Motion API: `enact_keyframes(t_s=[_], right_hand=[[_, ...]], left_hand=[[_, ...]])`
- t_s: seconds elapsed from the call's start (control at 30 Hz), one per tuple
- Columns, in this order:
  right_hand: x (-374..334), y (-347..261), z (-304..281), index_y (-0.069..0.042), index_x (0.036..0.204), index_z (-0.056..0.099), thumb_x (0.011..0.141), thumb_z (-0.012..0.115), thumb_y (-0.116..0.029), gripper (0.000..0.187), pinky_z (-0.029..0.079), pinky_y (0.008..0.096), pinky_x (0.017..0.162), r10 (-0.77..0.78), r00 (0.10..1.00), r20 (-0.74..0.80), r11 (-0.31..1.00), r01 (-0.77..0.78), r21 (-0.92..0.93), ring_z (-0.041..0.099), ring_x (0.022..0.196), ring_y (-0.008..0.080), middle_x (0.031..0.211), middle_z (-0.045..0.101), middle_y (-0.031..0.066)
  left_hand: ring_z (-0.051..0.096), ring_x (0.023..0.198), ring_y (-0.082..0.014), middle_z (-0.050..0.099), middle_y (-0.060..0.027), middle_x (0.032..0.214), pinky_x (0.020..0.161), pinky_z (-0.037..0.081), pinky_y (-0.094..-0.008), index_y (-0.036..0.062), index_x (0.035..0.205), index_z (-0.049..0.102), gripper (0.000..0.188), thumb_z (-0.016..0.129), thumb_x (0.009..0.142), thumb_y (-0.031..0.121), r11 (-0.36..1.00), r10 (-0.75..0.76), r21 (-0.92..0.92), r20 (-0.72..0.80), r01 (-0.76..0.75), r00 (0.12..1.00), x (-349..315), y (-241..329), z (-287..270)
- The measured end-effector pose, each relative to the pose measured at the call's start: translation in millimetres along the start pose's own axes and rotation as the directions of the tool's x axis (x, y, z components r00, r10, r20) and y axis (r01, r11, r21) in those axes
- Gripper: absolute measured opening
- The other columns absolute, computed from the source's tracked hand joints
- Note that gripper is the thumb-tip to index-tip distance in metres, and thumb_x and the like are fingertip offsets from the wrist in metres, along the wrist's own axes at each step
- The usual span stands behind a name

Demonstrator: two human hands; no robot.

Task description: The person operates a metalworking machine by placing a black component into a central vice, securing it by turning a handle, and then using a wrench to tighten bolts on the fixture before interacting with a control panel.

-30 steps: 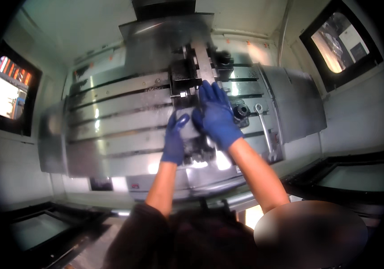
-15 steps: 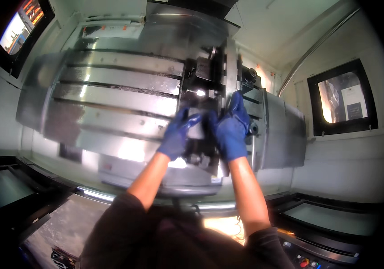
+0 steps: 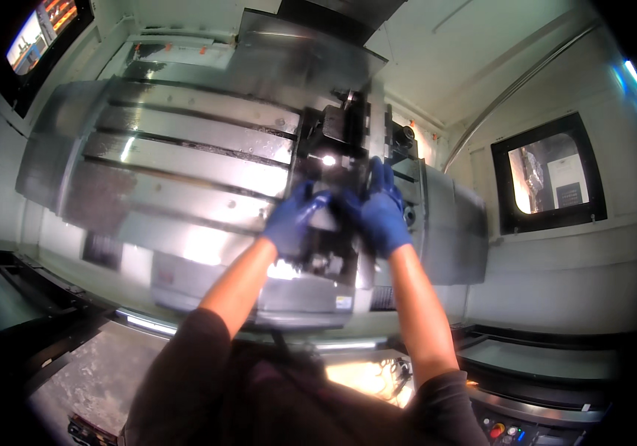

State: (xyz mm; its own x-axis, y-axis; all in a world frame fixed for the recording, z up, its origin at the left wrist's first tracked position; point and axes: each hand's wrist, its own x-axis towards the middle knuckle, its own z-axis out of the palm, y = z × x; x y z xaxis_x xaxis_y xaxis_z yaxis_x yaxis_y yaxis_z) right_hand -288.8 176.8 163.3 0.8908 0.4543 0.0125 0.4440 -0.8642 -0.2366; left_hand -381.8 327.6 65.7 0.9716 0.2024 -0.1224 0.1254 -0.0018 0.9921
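Dark fixture (image 3: 335,141) seated toward 3 o'clock on slotted table (image 3: 185,149); flanked by left hand (image 3: 289,224) at 9, right hand (image 3: 384,219) at 3, probably for steadying. Thumbs held apart from fingers; contact cannot be told.

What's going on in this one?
A person's blue-gloved left hand and right hand are both at a dark fixture on a slotted metal table inside a machine enclosure. The left is at the fixture's near left side; the right, fingers extended, is at a pale metal bar. Blur hides whether either grips anything.
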Motion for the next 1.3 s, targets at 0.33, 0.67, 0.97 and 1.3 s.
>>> enact_keyframes(t_s=[0.33, 0.67, 0.97, 1.3], right_hand=[[-68, -29, -11, -0.015, 0.122, 0.060, 0.083, 0.056, -0.034, 0.044, 0.013, 0.0428, 0.117, -0.320, 0.884, 0.341, 0.822, 0.438, -0.364, 0.027, 0.141, 0.0281, 0.139, 0.048, 0.0044], [-72, -36, -27, -0.011, 0.110, 0.069, 0.088, 0.050, -0.038, 0.040, 0.016, 0.0460, 0.116, -0.531, 0.689, 0.493, 0.618, 0.713, -0.331, 0.031, 0.137, 0.0362, 0.135, 0.051, 0.0175], [-91, -40, 18, -0.032, 0.131, 0.053, 0.068, 0.072, -0.049, 0.068, 0.030, 0.0534, 0.108, -0.570, 0.763, 0.305, 0.522, 0.623, -0.583, 0.031, 0.128, 0.0466, 0.126, 0.048, 0.0179], [-89, -66, 0, -0.028, 0.130, 0.056, 0.071, 0.069, -0.032, 0.060, 0.018, 0.0552, 0.111, -0.503, 0.767, 0.399, 0.682, 0.636, -0.361, 0.026, 0.133, 0.0428, 0.140, 0.038, 0.0176]], left_hand=[[0.046, 0.125, -0.0370, 0.050, -0.0255, 0.132, 0.104, 0.037, -0.0373, -0.0004, 0.134, 0.045, 0.059, 0.055, 0.092, 0.040, 0.947, 0.120, 0.321, -0.301, -0.018, 0.946, -16, 16, 6], [0.066, 0.078, -0.0134, 0.069, -0.0094, 0.093, 0.069, 0.053, -0.0252, 0.0092, 0.118, 0.062, 0.034, 0.041, 0.102, 0.031, 0.612, -0.286, -0.682, 0.281, 0.400, 0.916, -125, -71, 15], [0.060, 0.053, -0.0104, 0.069, -0.0037, 0.080, 0.040, 0.044, -0.0246, 0.0154, 0.099, 0.063, 0.043, 0.038, 0.095, 0.051, 0.180, -0.307, -0.827, 0.467, 0.532, 0.830, -87, -61, 52], [0.063, 0.072, -0.0136, 0.068, -0.0018, 0.087, 0.052, 0.050, -0.0215, 0.0169, 0.101, 0.064, 0.036, 0.045, 0.094, 0.047, 0.016, -0.393, -0.879, 0.433, 0.476, 0.811, -81, -74, 79]])
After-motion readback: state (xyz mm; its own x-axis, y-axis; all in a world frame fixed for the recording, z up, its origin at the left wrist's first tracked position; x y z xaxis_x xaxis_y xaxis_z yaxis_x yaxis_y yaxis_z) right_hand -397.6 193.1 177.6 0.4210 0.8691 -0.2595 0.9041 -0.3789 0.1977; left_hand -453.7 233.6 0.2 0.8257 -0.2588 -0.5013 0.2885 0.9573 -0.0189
